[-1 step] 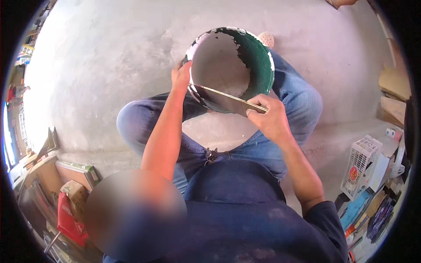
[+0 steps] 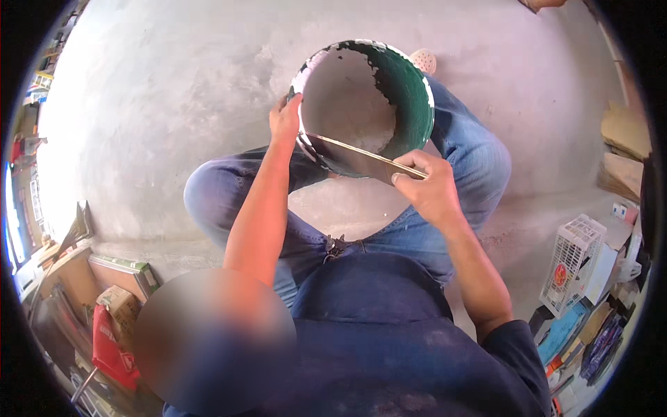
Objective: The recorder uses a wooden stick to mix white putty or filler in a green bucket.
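A round bucket [image 2: 416, 115], green where bare and flaked with white on rim and wall, tilts between my bent legs with its mouth facing me. Grey-white residue coats much of its inside. My left hand [image 2: 285, 121] is closed on the bucket's left rim; some fingertips are hidden behind the wall. Pinched in my right hand [image 2: 432, 186] is a thin, flat, straight-edged piece [image 2: 358, 149], seen nearly edge-on. It slants across the bucket's near opening, its far tip at the left rim below my left hand. Whether it is a scraper or a plain strip I cannot tell.
My jeans-clad knees [image 2: 479, 156] flank the bucket on the grey concrete floor [image 2: 174, 90]. To the right stand a white plastic basket [image 2: 578, 254] and cardboard pieces [image 2: 620, 177]. At lower left lie boards, a cardboard box [image 2: 119, 311] and a red bag [image 2: 111, 351]. A round blur covers part of my left arm.
The bucket and my left hand have shifted very slightly away and to the left. The thin flat piece has barely moved in my right hand.
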Action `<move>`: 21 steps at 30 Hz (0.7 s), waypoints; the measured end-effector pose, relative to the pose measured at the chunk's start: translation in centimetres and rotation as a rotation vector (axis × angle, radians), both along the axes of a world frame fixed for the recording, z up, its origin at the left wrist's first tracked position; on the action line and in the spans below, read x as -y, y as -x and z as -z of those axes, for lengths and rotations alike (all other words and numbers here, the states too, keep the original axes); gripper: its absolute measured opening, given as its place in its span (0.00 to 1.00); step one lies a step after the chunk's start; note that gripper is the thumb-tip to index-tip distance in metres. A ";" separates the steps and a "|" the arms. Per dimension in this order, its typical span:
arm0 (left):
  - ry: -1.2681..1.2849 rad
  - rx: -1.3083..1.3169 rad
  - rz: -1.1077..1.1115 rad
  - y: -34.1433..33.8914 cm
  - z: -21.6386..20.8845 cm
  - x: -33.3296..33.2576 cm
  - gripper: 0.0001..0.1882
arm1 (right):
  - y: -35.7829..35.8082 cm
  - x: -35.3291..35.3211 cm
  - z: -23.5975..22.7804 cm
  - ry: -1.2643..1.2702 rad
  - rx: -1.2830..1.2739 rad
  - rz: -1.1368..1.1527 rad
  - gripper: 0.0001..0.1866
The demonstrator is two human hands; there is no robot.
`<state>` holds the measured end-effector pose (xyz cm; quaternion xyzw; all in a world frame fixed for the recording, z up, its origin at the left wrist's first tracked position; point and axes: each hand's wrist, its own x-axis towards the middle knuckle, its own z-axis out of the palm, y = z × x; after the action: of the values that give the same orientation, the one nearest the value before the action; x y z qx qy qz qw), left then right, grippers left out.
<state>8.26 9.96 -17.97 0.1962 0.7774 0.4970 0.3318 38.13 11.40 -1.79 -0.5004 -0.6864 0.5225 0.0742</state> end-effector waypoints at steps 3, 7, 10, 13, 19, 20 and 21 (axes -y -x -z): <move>0.047 -0.008 -0.052 -1.6 -1.4 -0.7 0.31 | -1.5 -0.7 2.0 0.213 -0.324 0.201 0.12; 0.140 -0.051 -0.028 -1.1 -1.5 -0.8 0.35 | 0.2 -1.9 -0.4 0.244 -0.272 0.155 0.12; 0.103 -0.106 -0.033 -1.1 -1.1 -1.1 0.36 | 0.8 -2.2 -0.9 0.102 -0.175 0.009 0.13; 0.100 -0.127 -0.044 -1.3 -1.2 -0.9 0.36 | 0.4 -2.1 -2.2 0.083 -0.114 -0.005 0.15; 0.095 0.124 -0.181 -0.8 -1.4 -0.8 0.36 | 1.6 -2.3 -1.5 0.102 -0.170 0.102 0.14; 0.065 0.326 -0.270 -0.9 -1.0 -1.1 0.36 | 2.1 -2.9 -0.5 0.121 -0.220 0.158 0.14; 0.028 0.383 -0.270 -0.6 -1.9 -0.7 0.36 | 2.8 -3.0 0.0 0.154 -0.281 0.211 0.14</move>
<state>8.89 10.68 -16.07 -0.0118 0.7263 0.5542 0.4064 35.33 14.45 -1.76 -0.4960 -0.5711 0.6273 0.1853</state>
